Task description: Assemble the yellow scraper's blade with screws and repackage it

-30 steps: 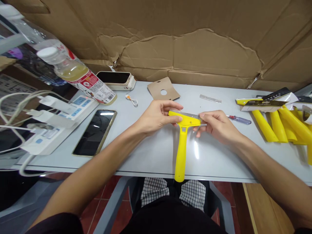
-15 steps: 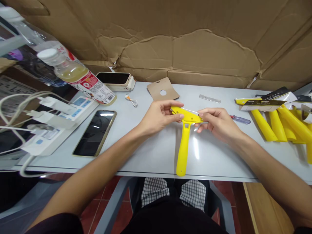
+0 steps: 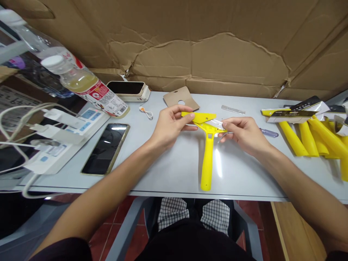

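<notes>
My left hand [image 3: 174, 123] pinches a flat yellow cover plate [image 3: 199, 117] between thumb and fingers. This plate is shifted up and to the left off the head of a yellow scraper [image 3: 207, 159], whose handle points toward me. On the exposed head lies a metal blade [image 3: 217, 123], partly under the plate. My right hand [image 3: 241, 131] is closed on the right end of the scraper head, thumb and index finger at the blade's end. A thin metal piece shows under its fingers, too small to name.
Behind lie a loose blade [image 3: 233, 110] and a brown card [image 3: 181, 98] with a hole. A screwdriver [image 3: 269, 133] is partly behind my right hand. Yellow handles [image 3: 295, 139] pile up at right. A phone [image 3: 106, 148], power strip [image 3: 70, 141] and bottle [image 3: 95, 90] stand left.
The yellow cover plate has come away from the scraper head, moving up and left with my left hand, and the blade is now exposed. My right hand stays at the head's right end.
</notes>
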`<state>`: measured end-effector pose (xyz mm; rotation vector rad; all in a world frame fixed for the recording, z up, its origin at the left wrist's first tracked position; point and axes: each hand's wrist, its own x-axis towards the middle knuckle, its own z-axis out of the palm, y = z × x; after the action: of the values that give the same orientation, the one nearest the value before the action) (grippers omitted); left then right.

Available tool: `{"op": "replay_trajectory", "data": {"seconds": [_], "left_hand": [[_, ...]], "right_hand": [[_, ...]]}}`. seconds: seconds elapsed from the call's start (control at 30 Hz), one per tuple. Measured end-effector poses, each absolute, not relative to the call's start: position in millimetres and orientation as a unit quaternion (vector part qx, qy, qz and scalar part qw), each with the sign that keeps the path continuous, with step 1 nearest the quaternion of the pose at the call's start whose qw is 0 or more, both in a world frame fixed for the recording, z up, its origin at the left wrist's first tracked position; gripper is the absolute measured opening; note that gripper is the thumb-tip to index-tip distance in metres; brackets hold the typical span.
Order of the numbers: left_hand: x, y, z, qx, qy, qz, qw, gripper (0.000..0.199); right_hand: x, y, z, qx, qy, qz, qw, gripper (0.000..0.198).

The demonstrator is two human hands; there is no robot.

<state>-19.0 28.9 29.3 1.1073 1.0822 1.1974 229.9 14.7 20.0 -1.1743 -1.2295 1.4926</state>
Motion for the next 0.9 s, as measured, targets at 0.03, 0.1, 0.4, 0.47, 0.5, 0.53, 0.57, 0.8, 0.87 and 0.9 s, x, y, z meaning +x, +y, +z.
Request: {"op": "replay_trajectory", "data": {"seconds": [0.03, 0.1, 0.4, 0.47, 0.5, 0.53, 0.57, 0.8, 0.87, 0.9], "left_hand": [[-19, 29, 29, 0.466, 0.459, 0.506, 0.563, 0.041], [-19, 30, 29, 0.462, 0.456, 0.505, 0.568, 0.040], [-16, 27, 28, 0.462, 0.470, 0.509, 0.554, 0.037], [-18, 28, 31, 0.473, 0.472, 0.515, 0.537, 0.034], [-20, 30, 32, 0.475, 0.475, 0.526, 0.521, 0.032], [-22, 31, 34, 0.475, 0.479, 0.541, 0.503, 0.030], [-25, 33, 36, 0.470, 0.482, 0.557, 0.486, 0.029], [-30, 41, 33, 0.450, 0.465, 0.604, 0.465, 0.017], [-25, 38, 31, 0.457, 0.473, 0.600, 0.455, 0.012], [-22, 35, 31, 0.461, 0.480, 0.596, 0.448, 0.010]], "right_hand": [[230, 15, 19, -0.471, -0.497, 0.592, 0.425, 0.029], [231, 16, 18, -0.472, -0.503, 0.586, 0.425, 0.029], [229, 14, 22, -0.458, -0.509, 0.585, 0.435, 0.038], [229, 14, 22, -0.466, -0.504, 0.580, 0.438, 0.040], [229, 14, 21, -0.468, -0.500, 0.580, 0.441, 0.041], [229, 15, 21, -0.469, -0.496, 0.581, 0.444, 0.043], [229, 15, 22, -0.468, -0.491, 0.583, 0.448, 0.044], [230, 17, 21, -0.464, -0.484, 0.588, 0.453, 0.043], [230, 17, 19, -0.468, -0.485, 0.581, 0.457, 0.043], [230, 16, 19, -0.469, -0.486, 0.577, 0.459, 0.043]]}}
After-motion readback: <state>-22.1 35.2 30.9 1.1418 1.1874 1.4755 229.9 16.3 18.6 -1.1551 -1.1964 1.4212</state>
